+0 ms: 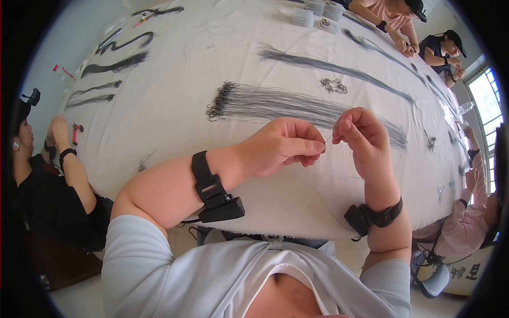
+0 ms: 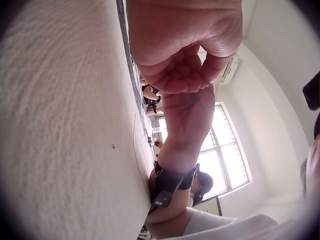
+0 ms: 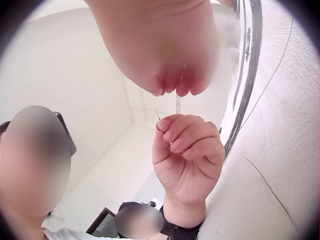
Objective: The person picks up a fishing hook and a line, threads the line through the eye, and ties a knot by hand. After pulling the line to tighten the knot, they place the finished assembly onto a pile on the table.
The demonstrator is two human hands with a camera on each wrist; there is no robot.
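Observation:
Above the near part of the white cloth, my left hand (image 1: pixel 281 147) pinches a small dark hook (image 1: pixel 324 150) between thumb and forefinger. A thin line (image 1: pixel 328 139) spans the narrow gap to my right hand (image 1: pixel 366 143), whose thumb and forefinger pinch it. In the right wrist view, the left hand (image 3: pixel 190 150) has its fingers curled, with a thin dark tip (image 3: pixel 158 116) sticking up from them; the right hand (image 3: pixel 160 47) is close above. The left wrist view shows the left hand (image 2: pixel 185 45) in front of the right hand (image 2: pixel 187 117), hiding what they hold.
A bundle of lines with dark hooks (image 1: pixel 225 100) lies beyond my hands on the cloth (image 1: pixel 175 106). Farther off are a grey strand bundle (image 1: pixel 328 66), a dark chain-like pile (image 1: pixel 334 86) and clear boxes (image 1: pixel 303 17). Red-handled pliers (image 1: pixel 76 133) lie left. Other people sit around the table.

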